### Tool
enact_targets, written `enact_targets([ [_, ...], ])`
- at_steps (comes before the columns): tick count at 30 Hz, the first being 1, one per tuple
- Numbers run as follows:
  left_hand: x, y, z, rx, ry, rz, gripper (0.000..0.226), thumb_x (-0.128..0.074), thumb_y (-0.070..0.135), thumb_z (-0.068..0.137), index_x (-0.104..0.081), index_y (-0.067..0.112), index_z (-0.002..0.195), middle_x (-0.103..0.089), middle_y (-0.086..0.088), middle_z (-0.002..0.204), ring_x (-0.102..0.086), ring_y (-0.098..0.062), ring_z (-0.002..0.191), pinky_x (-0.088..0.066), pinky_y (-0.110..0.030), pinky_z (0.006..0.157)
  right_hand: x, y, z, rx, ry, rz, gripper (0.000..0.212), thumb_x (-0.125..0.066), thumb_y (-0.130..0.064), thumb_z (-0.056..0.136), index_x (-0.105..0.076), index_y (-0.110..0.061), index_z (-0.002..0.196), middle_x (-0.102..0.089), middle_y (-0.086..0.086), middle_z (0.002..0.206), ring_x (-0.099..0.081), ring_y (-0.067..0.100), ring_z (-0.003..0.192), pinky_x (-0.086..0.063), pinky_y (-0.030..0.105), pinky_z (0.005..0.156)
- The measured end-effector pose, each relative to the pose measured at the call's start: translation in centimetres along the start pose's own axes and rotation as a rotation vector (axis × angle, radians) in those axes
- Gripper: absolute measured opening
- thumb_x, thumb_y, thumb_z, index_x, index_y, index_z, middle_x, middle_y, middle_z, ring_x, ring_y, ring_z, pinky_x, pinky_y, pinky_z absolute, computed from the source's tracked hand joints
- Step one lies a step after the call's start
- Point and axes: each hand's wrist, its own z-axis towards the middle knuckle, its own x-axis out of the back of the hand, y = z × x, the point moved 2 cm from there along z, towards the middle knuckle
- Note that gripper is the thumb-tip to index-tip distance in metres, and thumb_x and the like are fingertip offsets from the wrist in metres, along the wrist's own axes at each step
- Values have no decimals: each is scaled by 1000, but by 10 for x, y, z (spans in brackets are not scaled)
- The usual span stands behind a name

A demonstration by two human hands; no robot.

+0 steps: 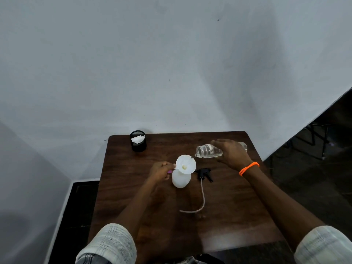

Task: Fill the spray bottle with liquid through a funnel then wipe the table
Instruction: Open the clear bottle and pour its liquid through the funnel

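A white spray bottle body [181, 179] stands upright in the middle of the dark wooden table [228, 206]. A white funnel [185, 164] sits in its neck. My left hand [161, 171] pinches the funnel's tab at its left rim. My right hand [231, 154] grips a clear plastic bottle [208, 151] tipped on its side, mouth at the funnel's right rim, with clear liquid inside. The black spray head [204, 173] with its long tube [202, 195] lies on the table right of the white bottle.
A black mesh cup [138, 145] with white crumpled cloth or tissue [138, 139] inside stands at the table's far left corner. The table backs onto a grey wall. Dark floor lies left and right of the table.
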Motion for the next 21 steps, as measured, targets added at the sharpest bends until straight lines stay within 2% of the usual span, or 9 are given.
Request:
enact_targets([
  [3, 0, 0, 1, 1, -1, -8, 23, -76, 15, 88, -73, -7, 92, -58, -9, 65, -44, -16, 49, -37, -24, 46, -1, 1, 1, 3, -6, -2, 58, -83, -18, 70, -68, -17, 126, -74, 2, 111, -70, 27, 97, -56, 38, 77],
  [8, 1, -1, 3, -4, 5, 12, 15, -76, 18, 88, -77, 3, 86, -62, -6, 66, -49, -15, 51, -41, -25, 48, -1, 1, 2, 8, 1, -9, 62, -84, -17, 69, -68, -16, 129, -74, 4, 115, -70, 28, 101, -56, 37, 80],
  [16, 2, -4, 3, 5, 2, -2, 15, -75, 16, 88, -77, 1, 89, -61, -8, 66, -49, -16, 53, -40, -27, 49, -2, 0, 3, 18, 10, -16, 58, -83, -17, 70, -68, -18, 126, -73, 1, 108, -69, 26, 94, -56, 37, 73],
  [21, 3, -4, 2, -7, 8, 0, 16, -75, 16, 88, -76, 0, 86, -60, -3, 60, -49, -15, 49, -40, -24, 46, -2, 0, 6, 31, 32, 11, 56, -83, -16, 69, -70, -14, 124, -74, 5, 109, -70, 30, 96, -57, 40, 75],
])
